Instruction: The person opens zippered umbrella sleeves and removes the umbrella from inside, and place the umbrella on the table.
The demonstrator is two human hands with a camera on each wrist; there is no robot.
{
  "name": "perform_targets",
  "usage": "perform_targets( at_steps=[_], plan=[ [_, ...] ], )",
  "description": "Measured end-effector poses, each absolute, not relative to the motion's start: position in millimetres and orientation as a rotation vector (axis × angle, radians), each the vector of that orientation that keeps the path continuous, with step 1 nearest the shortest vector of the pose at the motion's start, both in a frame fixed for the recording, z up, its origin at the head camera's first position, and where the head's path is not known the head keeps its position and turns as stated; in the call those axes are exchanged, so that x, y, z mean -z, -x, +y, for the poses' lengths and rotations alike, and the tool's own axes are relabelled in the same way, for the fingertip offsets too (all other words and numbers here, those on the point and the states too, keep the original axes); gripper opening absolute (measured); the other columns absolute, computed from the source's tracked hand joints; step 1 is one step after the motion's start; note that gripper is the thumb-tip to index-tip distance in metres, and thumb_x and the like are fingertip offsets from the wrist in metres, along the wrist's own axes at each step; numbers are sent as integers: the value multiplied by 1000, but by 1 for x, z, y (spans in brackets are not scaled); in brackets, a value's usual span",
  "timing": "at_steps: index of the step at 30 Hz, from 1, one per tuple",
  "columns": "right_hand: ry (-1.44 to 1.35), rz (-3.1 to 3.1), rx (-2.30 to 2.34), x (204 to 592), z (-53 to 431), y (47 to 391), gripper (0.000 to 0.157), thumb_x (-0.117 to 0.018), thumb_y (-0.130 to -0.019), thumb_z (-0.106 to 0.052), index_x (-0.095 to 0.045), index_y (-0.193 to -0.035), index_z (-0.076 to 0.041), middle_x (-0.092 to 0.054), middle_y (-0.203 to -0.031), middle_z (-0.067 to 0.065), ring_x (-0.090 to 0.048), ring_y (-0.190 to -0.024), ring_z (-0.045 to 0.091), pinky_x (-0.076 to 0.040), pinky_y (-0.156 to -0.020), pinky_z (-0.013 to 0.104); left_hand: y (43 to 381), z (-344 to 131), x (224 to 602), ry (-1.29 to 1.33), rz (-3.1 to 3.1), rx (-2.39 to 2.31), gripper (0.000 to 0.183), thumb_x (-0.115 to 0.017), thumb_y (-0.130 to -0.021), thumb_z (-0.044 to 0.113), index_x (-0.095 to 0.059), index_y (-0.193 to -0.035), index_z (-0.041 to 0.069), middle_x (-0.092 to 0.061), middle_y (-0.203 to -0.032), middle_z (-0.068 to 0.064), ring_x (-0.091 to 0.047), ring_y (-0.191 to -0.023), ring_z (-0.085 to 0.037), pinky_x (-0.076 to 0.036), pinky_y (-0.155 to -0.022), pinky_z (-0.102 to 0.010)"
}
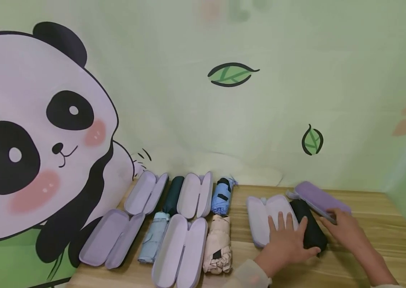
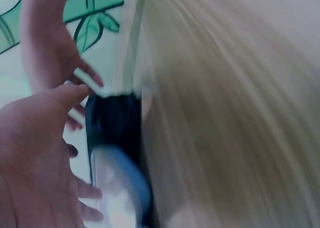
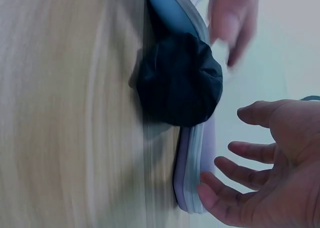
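Observation:
My left hand (image 1: pixel 285 242), fingers spread, reaches over an open lavender hard case (image 1: pixel 257 224) and a black compact folded umbrella (image 1: pixel 309 230) lying at its right side. Behind the umbrella lies a closed purple case (image 1: pixel 319 198), slanted, a small strap at its far left end. My right hand (image 1: pixel 348 232) is at this case's near right end, its fingertips close against it. In the right wrist view the right fingers (image 3: pixel 245 173) are spread and loosely bent beside the purple case, and the umbrella's round end faces the camera.
To the left several open lavender cases (image 1: pixel 179 252) stand in two rows. Beside them lie a dark green umbrella (image 1: pixel 174 196), a blue one (image 1: pixel 222 196), a light blue one (image 1: pixel 154 238) and a beige one (image 1: pixel 218 244). A panda-print cloth (image 1: pixel 174 100) hangs behind the wooden table (image 1: pixel 375 208).

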State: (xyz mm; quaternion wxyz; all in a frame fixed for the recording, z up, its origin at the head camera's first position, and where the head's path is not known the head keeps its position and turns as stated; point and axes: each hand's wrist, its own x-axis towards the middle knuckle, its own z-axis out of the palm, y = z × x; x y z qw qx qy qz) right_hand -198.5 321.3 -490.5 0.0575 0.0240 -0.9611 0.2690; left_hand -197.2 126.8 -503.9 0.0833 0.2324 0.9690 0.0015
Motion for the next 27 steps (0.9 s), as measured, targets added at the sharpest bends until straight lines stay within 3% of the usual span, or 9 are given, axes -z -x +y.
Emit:
perform_targets(
  at_steps=[6, 18, 27],
  plan=[
    [-89, -2881, -806, 489, 327, 193, 50, -61, -102, -20, -51, -123, 24, -59, -115, 43, -57, -107, 58, -48, -86, 63, 189, 158, 512, -561, 2834, -47, 72, -29, -87, 88, -2, -150, 64, -22, -166, 1, -27, -151, -26, -27, -110, -68],
    [-151, -2892, -791, 499, 325, 198, 40, -64, -99, -14, -58, -117, 22, -62, -113, 40, -59, -106, 57, -48, -87, 62, 216, 139, 526, -547, 2913, 111, 68, -44, -95, 74, -11, -153, 63, -27, -165, 0, -30, -150, -29, -27, -108, -71],
    [-157, -2866, -784, 498, 334, 201, 39, -62, -99, -11, -57, -120, 21, -62, -113, 40, -59, -107, 56, -47, -90, 64, 250, 118, 522, -543, 2953, 106, 68, -41, -96, 74, -11, -155, 60, -26, -165, 0, -28, -151, -27, -25, -109, -70]
  ],
)
